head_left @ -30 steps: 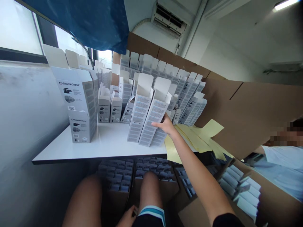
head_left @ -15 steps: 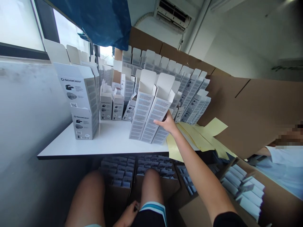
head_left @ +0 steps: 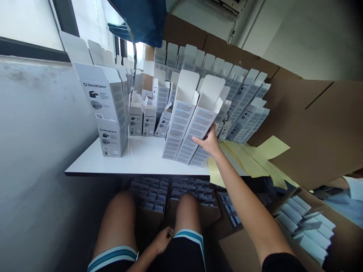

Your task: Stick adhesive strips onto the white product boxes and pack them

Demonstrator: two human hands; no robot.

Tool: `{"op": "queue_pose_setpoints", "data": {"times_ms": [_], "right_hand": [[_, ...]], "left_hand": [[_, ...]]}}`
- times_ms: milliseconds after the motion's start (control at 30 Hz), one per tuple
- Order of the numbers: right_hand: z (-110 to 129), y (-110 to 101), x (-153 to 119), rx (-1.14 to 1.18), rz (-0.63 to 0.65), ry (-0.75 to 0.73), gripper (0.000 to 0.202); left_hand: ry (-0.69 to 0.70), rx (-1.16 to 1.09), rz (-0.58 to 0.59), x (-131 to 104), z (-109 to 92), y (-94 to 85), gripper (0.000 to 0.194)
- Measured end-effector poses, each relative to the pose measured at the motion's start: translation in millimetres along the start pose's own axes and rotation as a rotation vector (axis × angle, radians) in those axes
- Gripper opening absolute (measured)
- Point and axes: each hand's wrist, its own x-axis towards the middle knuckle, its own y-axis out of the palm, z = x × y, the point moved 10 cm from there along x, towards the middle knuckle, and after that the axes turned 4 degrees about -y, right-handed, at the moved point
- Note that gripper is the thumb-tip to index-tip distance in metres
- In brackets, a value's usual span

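Observation:
My right hand grips a tall white and grey carton at its right side. The thumb lies across the printed face and the fingers go behind the edge, partly hidden. Its top flap stands up, and it is on top of lower cartons in a stack at the table's front edge. A matching carton touches it on the left. My left hand rests low between my thighs with its fingers curled. Whatever those fingers hold, if anything, is too small to make out.
More SilverCrest cartons stand stacked at the left of the white table, with rows behind. Yellow sheets lie at the right. Beneath are large boxes filled with cartons. A person's sleeve shows at far right.
The camera view has shifted, so the table and cartons appear farther right and slightly higher. My right hand keeps its grip on the carton; my left hand stays low near my thigh.

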Motion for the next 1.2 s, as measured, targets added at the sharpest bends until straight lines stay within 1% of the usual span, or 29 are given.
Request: {"op": "queue_pose_setpoints", "data": {"times_ms": [167,367,467,567,633,700,767,800,833,867,900,933,967,1000,1033,1067,1133,1167,1200], "right_hand": [[-3,2,-2,0.045,-0.017,0.025,0.117],[-6,1,-3,0.056,-0.055,-0.006,0.119],[-7,2,-3,0.040,-0.048,-0.004,0.120],[2,-4,-7,0.029,-0.062,-0.030,0.117],[15,-13,-15,0.025,-0.113,-0.060,0.110],[37,-25,-32,0.029,-0.206,-0.104,0.098],[64,-35,-60,0.053,-0.316,-0.158,0.080],[76,-36,-77,0.077,-0.346,-0.176,0.069],[87,-31,-93,0.107,-0.326,-0.178,0.060],[95,-22,-109,0.134,-0.275,-0.175,0.054],[101,-7,-124,0.145,-0.173,-0.177,0.049],[108,9,-139,0.129,-0.051,-0.214,0.044],[110,20,-152,0.098,0.027,-0.250,0.041],[107,25,-163,0.058,0.059,-0.269,0.038],[99,24,-170,0.007,0.050,-0.277,0.036],[85,18,-174,-0.052,0.009,-0.266,0.035],[49,-1,-176,-0.218,-0.060,-0.201,0.039],[28,-9,-176,-0.326,-0.042,-0.153,0.046],[4,-15,-176,-0.440,0.012,-0.088,0.055]], "left_hand": [[0.002,0.017,0.010,-1,-1,0.5,0.018],[0.010,0.024,0.015,0,0,1.5,0.019],[0.007,0.021,0.014,0,1,1.2,0.019],[-0.003,0.016,0.016,-1,1,0.9,0.019],[-0.010,0.009,0.015,-2,2,1.1,0.019],[-0.020,-0.004,0.012,-3,3,1.9,0.020],[-0.033,-0.021,0.006,-3,5,2.9,0.024],[-0.042,-0.030,0.001,-3,5,3.2,0.026],[-0.050,-0.038,-0.006,-4,6,3.0,0.028],[-0.057,-0.046,-0.014,-4,7,2.4,0.029],[-0.061,-0.054,-0.021,-5,7,1.6,0.030],[-0.063,-0.062,-0.026,-6,7,0.5,0.032],[-0.062,-0.070,-0.030,-7,7,-0.6,0.033],[-0.059,-0.078,-0.033,-9,7,-1.6,0.034],[-0.055,-0.084,-0.033,-11,7,-2.6,0.036],[-0.051,-0.089,-0.033,-13,7,-3.4,0.037],[-0.045,-0.094,-0.025,-16,7,-4.2,0.037],[-0.039,-0.096,-0.017,-16,6,-4.2,0.037],[-0.032,-0.099,-0.009,-16,5,-3.8,0.036]]}}
